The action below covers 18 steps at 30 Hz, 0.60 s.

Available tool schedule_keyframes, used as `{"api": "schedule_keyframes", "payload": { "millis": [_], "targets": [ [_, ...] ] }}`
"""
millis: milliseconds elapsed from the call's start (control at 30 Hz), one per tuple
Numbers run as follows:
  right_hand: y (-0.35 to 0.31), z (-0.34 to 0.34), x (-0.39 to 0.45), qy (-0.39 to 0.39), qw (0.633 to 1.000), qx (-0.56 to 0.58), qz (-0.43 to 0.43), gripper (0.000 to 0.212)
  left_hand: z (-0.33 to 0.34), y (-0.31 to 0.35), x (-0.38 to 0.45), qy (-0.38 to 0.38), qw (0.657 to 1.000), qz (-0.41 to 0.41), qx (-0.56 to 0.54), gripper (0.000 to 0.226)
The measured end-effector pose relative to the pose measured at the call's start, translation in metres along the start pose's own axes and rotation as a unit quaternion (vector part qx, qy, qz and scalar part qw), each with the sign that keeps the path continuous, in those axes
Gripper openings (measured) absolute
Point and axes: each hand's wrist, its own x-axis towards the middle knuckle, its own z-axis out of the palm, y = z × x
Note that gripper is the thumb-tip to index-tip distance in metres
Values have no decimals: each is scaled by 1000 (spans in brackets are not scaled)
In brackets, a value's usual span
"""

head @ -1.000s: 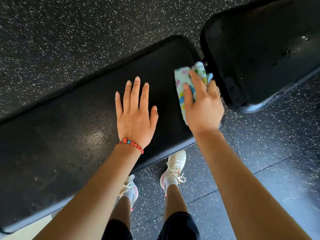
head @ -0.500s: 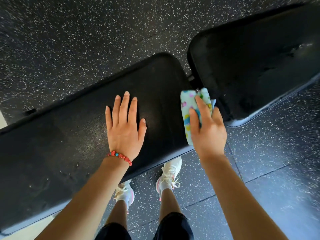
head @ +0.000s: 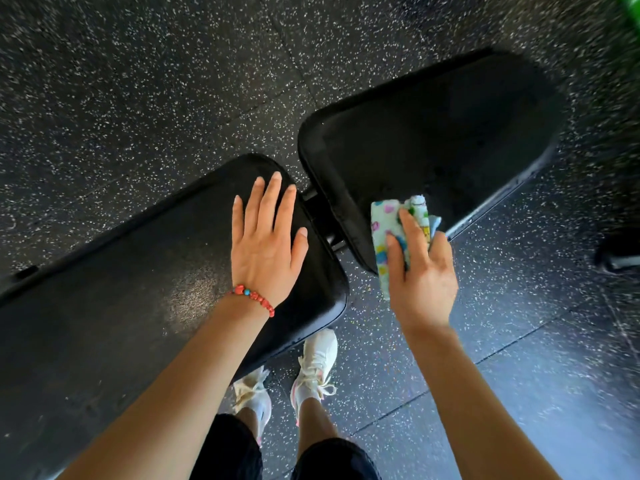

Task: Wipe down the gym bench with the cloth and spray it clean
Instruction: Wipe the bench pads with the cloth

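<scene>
Head view, looking down. Gym bench in two black pads: long pad (head: 114,306) runs from lower left toward centre; second pad (head: 433,147) sits upper right, tilted relative to the first, w/ a narrow gap between them where a dark frame link (head: 320,216) shows. L. hand (head: 266,244) lies flat, palm down, fingers straight and slightly spread, on the long pad near its right end, fingertips close to the far right corner; it holds nothing. Red bead bracelet (head: 254,299) circles the l. wrist. R. hand (head: 420,271) grips the cloth (head: 388,230), a folded pale piece w/ multicolour print, fingers curled over it, thumb side not visible; cloth is pressed against the near-left corner of the second pad, its lower part hanging past the pad edge over the floor. The two hands are apart, one per pad, w/ the gap between them. Floor (head: 138,81): dark rubber tiles w/ white speckle, seams visible. Below the long pad's near edge, two white lace-up shoes (head: 317,365) stand on the floor, black shorts (head: 332,459) at bottom centre. Forearms cover part of the long pad's near edge. Right margin: a dark object (head: 620,251), blurred, cannot identify; green blur (head: 628,8) at top right corner.
</scene>
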Motion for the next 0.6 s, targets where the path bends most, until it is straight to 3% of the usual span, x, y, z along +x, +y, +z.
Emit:
{"api": "schedule_keyframes", "payload": {
  "millis": [467, 600],
  "targets": [
    [-70, 61, 112, -2, 998, -21, -60, 35, 23, -9, 19, -7, 999, -26, 25, 56],
    [-53, 52, 87, 32, 997, -29, -72, 33, 22, -10, 18, -13, 999, -24, 21, 56]
  ]
}}
